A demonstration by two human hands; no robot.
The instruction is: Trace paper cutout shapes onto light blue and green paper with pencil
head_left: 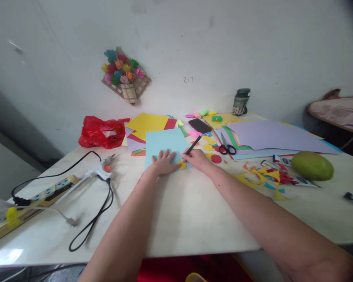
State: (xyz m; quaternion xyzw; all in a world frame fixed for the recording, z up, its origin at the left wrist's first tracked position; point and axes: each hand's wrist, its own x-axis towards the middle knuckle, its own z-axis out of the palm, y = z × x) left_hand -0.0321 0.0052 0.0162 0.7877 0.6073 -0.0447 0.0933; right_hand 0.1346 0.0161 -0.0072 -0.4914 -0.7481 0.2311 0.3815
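A light blue sheet of paper [164,141] lies on the table in front of me. My left hand [164,162] rests flat on its lower part, fingers spread. In my right hand [195,157] is a dark pencil [193,144], its lower end down at the sheet's right side. A small yellow paper piece [182,166] sits between the two hands, close to the left thumb; whether the pencil tip touches it I cannot tell. To the right of my right hand are a red paper circle [215,158], several yellow cut pieces and black-handled scissors [227,148].
Colored sheets are stacked behind left [147,122] and at right [276,135]. A red plastic bag [98,133], glue gun [101,169] and power strip [47,194] are left. Rightward lie a phone [199,125], paper scraps [261,176] and a green mango-like fruit [312,166]. A bottle [241,102] stands behind.
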